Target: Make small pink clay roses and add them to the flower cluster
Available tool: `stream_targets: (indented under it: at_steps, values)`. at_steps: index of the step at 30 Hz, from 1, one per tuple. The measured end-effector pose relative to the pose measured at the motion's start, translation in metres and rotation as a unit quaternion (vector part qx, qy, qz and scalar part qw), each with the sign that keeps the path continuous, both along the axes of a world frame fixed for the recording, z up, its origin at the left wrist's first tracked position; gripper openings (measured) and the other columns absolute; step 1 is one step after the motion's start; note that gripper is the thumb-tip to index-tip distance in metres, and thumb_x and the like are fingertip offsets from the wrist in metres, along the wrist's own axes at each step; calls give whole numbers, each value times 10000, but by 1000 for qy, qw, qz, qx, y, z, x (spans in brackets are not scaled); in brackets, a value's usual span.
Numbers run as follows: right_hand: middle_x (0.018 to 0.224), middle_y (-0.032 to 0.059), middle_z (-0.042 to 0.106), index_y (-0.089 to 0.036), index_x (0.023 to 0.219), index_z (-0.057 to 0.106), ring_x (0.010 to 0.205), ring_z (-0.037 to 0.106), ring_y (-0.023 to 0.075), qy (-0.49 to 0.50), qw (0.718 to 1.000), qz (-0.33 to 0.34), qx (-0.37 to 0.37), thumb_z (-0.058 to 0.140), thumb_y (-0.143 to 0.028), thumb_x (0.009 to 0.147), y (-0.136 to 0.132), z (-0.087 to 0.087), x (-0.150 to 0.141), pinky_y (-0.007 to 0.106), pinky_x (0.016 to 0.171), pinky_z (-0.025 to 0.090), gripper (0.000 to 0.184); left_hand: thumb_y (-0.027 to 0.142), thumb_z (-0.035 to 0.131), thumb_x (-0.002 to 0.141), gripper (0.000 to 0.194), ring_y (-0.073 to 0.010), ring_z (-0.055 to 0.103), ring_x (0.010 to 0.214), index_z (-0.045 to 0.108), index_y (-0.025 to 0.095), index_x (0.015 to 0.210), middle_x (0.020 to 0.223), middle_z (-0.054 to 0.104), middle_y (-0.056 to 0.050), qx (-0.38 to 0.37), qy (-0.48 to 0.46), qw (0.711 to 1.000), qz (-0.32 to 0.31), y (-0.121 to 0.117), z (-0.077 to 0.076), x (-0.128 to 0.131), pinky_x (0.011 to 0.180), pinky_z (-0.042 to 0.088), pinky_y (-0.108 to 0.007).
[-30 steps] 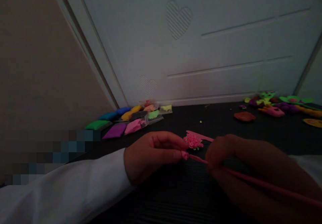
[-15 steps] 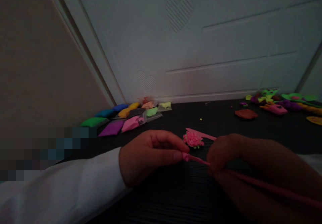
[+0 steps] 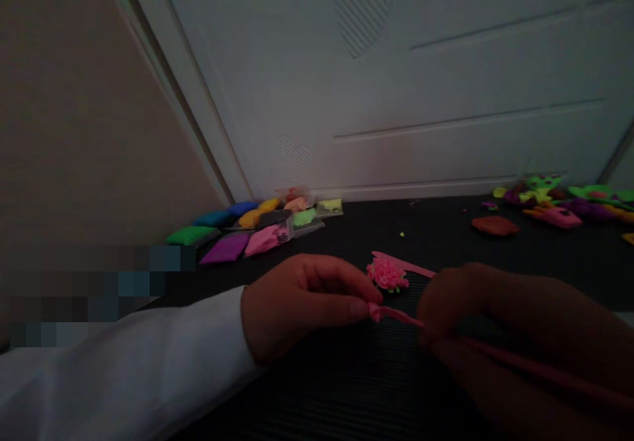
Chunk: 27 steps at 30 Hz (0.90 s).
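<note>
My left hand [image 3: 300, 309] pinches a small piece of pink clay [image 3: 375, 311] between thumb and fingertips. In my right hand [image 3: 475, 315] is a pink modelling tool [image 3: 545, 372], gripped like a pen, with its thin end reaching to the clay piece. How the tip meets the clay is too dark to make out. Just beyond my left fingertips lies a pink clay flower [image 3: 387, 274] with small green bits at its lower edge. Behind it rests a second pink tool [image 3: 413, 267] with a blade-like end, its other end hidden by my right hand.
Several coloured clay packets [image 3: 228, 248] lie on the dark table [image 3: 317, 388] at the back left. A reddish-brown flat clay piece [image 3: 494, 226] is at the right, before a cluster of colourful clay shapes [image 3: 557, 215]. A pale panel with embossed hearts [image 3: 364, 12] stands behind.
The view has shifted slightly, so everything sits a little further right. Both hands keep their grips, and the pink clay by the tool's tip looks slightly different in shape.
</note>
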State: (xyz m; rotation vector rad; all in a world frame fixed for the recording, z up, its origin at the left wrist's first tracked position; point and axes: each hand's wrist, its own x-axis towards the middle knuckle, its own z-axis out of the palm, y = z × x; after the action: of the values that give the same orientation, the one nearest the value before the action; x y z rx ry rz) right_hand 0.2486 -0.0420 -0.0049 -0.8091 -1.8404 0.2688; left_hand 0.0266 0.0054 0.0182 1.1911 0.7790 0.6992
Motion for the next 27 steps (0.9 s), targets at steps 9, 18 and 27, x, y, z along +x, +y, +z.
stream_targets:
  at_steps: [9,18,27]
  values:
    - [691,-141,747,-357,953,670,360,581,35,-65,996,21,51,645,-170,879,16,3,12,62,340,430,203,337,1020,589,252,-57,668,678,830,214,698,693,787,37,17,-16,1000,-4,4,-5,2,677,467,-171]
    - [768,-93,774,-357,1054,656,576,739,94,-105,989,75,71,620,-247,973,23,1,20,101,528,575,141,414,1024,558,318,-66,614,649,820,208,691,676,755,33,17,-28,999,1,4,-5,4,623,417,-180]
    - [609,-43,649,-286,814,672,503,643,105,-188,971,134,60,554,-358,1032,32,17,19,174,519,537,258,295,973,690,177,-56,638,664,830,211,754,723,782,40,40,-61,997,-28,8,-14,1,629,439,-164]
